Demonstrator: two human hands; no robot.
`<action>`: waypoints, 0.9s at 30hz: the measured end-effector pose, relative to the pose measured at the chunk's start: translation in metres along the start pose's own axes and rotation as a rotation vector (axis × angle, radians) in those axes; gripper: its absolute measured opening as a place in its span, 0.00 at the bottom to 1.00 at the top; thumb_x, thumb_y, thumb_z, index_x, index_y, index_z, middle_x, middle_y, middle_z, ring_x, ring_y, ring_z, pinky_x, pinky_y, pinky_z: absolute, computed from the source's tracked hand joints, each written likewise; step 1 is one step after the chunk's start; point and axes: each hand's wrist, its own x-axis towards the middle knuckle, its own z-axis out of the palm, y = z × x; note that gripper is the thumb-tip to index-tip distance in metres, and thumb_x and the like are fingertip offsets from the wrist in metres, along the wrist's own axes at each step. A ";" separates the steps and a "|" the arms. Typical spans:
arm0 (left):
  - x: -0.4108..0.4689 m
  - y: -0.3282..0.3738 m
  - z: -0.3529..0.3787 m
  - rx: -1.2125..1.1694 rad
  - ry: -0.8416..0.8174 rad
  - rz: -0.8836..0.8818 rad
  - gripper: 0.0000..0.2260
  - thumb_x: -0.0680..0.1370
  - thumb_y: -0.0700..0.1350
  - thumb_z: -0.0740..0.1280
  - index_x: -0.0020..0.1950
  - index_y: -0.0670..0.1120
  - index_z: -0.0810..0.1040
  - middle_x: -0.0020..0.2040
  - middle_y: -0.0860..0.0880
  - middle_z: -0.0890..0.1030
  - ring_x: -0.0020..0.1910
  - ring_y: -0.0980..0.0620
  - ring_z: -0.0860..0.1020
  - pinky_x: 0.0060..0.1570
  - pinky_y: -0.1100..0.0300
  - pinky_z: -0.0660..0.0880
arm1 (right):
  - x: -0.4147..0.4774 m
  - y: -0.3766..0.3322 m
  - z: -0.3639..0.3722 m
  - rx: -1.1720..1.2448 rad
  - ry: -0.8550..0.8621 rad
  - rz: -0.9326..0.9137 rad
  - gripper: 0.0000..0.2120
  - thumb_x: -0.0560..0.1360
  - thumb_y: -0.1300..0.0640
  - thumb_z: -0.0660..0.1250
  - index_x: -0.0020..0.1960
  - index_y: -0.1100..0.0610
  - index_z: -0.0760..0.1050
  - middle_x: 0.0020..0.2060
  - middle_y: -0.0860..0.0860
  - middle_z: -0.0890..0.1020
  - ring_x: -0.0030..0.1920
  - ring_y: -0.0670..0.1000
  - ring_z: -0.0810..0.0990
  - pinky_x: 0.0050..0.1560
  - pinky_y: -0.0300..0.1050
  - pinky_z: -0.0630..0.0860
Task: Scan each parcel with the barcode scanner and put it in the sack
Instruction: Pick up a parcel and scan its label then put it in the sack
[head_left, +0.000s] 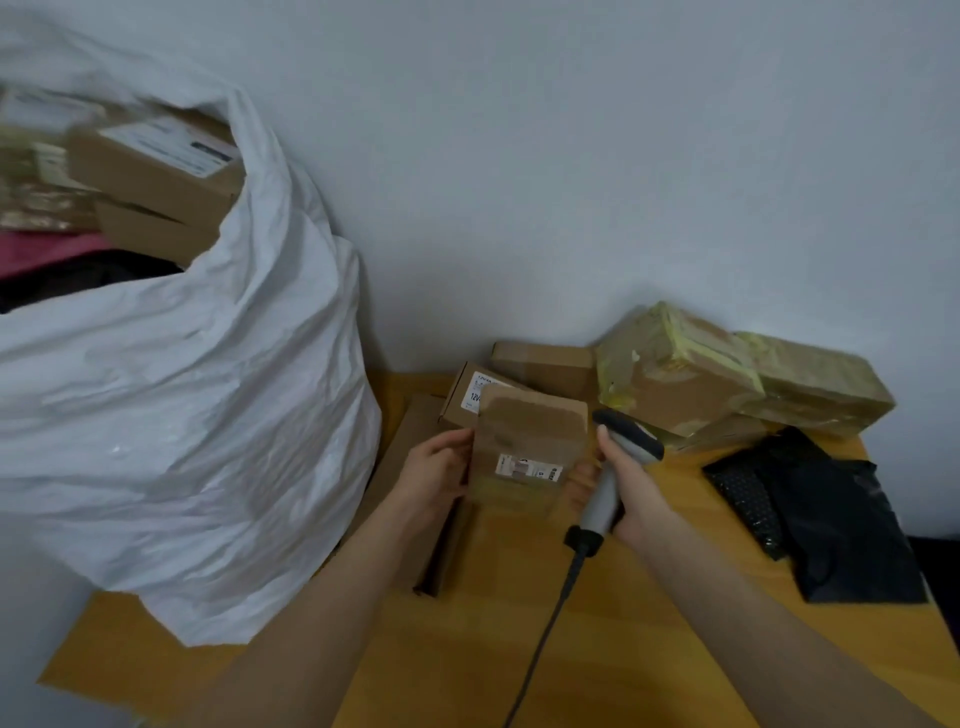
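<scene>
my right hand (639, 493) is curled around the handle of the barcode scanner (604, 491), whose head sits just beside the parcel (530, 441). my left hand (436, 470) grips that parcel's left edge over the table (649, 649). beyond lie taped boxes (675, 384) by the wall, and the white sack (197, 415) stands left, holding boxes.

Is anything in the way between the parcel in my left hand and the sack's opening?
Nothing loose lies between them. The parcel in the left hand sits low beside the sack, whose white wall rises above it; boxes already crowd its mouth.
</scene>
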 end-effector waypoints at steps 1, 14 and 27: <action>-0.003 0.009 0.002 -0.012 0.005 0.010 0.13 0.81 0.35 0.56 0.54 0.47 0.79 0.51 0.45 0.84 0.49 0.48 0.83 0.41 0.54 0.80 | -0.004 -0.006 0.004 -0.010 -0.012 -0.014 0.18 0.66 0.45 0.76 0.46 0.57 0.78 0.35 0.54 0.81 0.36 0.56 0.80 0.37 0.50 0.78; -0.008 0.056 -0.001 0.046 0.013 0.193 0.26 0.71 0.34 0.73 0.67 0.46 0.72 0.60 0.47 0.78 0.57 0.50 0.78 0.50 0.58 0.78 | -0.026 -0.012 0.032 -0.158 0.023 -0.192 0.14 0.66 0.68 0.77 0.49 0.61 0.78 0.43 0.57 0.83 0.42 0.56 0.81 0.42 0.50 0.78; -0.016 0.064 -0.023 0.182 -0.189 -0.056 0.34 0.72 0.41 0.74 0.74 0.55 0.64 0.56 0.48 0.83 0.51 0.47 0.83 0.43 0.50 0.81 | -0.029 -0.012 0.032 -0.207 -0.009 -0.302 0.10 0.71 0.67 0.73 0.51 0.61 0.78 0.41 0.55 0.83 0.38 0.51 0.79 0.35 0.44 0.75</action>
